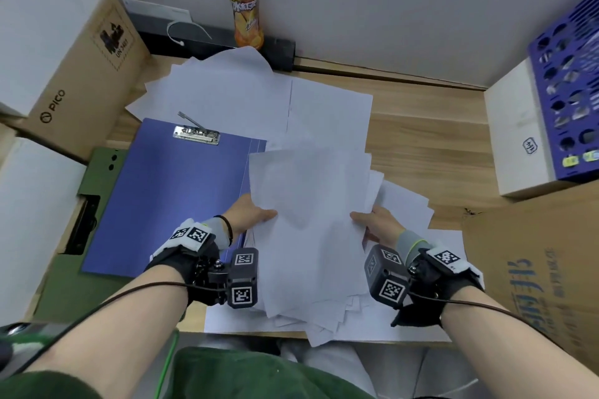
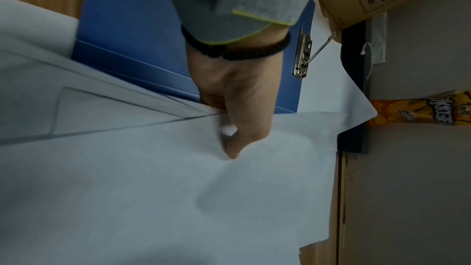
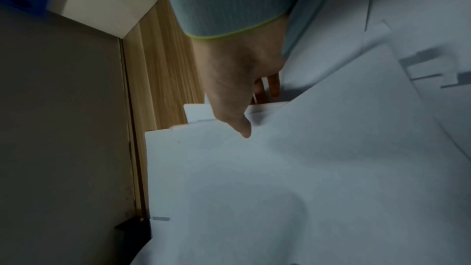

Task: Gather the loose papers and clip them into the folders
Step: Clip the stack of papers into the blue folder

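Note:
I hold an uneven stack of white papers [image 1: 311,220] over the near middle of the desk. My left hand [image 1: 251,212] pinches its left edge, thumb on top [image 2: 233,148], fingers hidden beneath. My right hand [image 1: 376,223] pinches the right edge the same way, thumb [image 3: 243,128] on top. An open blue folder [image 1: 175,197] lies flat to the left, its metal clip [image 1: 196,134] at the far end with the lever raised. More loose sheets [image 1: 233,91] are spread behind the folder and under the stack near the front edge [image 1: 405,327].
A green folder [image 1: 97,172] lies under the blue one. A PICO carton [image 1: 77,74] stands far left, an orange drink bottle [image 1: 244,0] at the back wall, a white box [image 1: 518,129] with a blue rack [image 1: 570,91] at right, and a large carton [image 1: 534,269] near right.

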Action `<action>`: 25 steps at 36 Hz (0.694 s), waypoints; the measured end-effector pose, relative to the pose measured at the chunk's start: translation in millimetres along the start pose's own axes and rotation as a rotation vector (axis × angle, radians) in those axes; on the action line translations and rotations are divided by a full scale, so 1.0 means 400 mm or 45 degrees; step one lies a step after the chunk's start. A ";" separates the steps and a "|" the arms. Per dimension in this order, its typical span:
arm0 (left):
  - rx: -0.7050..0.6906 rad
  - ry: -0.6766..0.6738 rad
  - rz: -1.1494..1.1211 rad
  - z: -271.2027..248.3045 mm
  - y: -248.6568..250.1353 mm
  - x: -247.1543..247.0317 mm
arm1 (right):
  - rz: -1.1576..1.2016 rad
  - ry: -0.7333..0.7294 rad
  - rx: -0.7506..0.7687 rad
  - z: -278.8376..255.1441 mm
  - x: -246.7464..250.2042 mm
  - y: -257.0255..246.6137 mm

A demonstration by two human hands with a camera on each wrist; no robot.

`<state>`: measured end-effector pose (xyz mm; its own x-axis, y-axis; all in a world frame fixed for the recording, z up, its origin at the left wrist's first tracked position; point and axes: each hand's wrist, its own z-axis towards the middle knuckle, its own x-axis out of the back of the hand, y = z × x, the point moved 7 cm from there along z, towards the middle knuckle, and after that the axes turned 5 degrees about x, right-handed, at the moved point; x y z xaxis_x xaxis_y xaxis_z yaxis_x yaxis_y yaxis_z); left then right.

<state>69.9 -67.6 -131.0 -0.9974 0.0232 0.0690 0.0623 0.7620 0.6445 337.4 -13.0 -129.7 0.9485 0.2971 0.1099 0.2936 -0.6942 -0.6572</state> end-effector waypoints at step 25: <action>-0.590 0.209 -0.398 -0.076 0.358 0.175 | 0.228 0.175 0.579 -0.098 -0.064 -0.424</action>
<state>10.0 23.2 -10.7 -0.9545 -0.2858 -0.0847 -0.1871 0.3532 0.9166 267.9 71.4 8.2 0.9951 0.0891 0.0431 0.0726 -0.3616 -0.9295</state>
